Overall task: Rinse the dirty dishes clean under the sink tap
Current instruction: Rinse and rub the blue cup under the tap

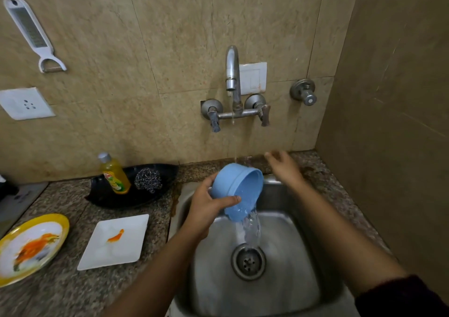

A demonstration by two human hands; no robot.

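My left hand (206, 205) grips a light blue bowl (239, 188) over the steel sink (298, 275), tipped on its side, and water pours from its rim down toward the drain (248, 261). A thin stream falls from the wall tap (232, 74) behind the bowl. My right hand (284, 165) is blurred, fingers apart, holding nothing, above the sink's back rim below the right tap handle (264, 115). On the counter to the left lie a white square plate (116, 242) with an orange smear and a yellow-rimmed round plate (29, 246) with orange stains.
A black oval tray (145, 197) behind the plates holds a yellow dish-soap bottle (114, 174) and a steel scrubber (148, 179). A peeler (31, 31) hangs on the tiled wall above a socket (24, 103). A side wall closes in on the right.
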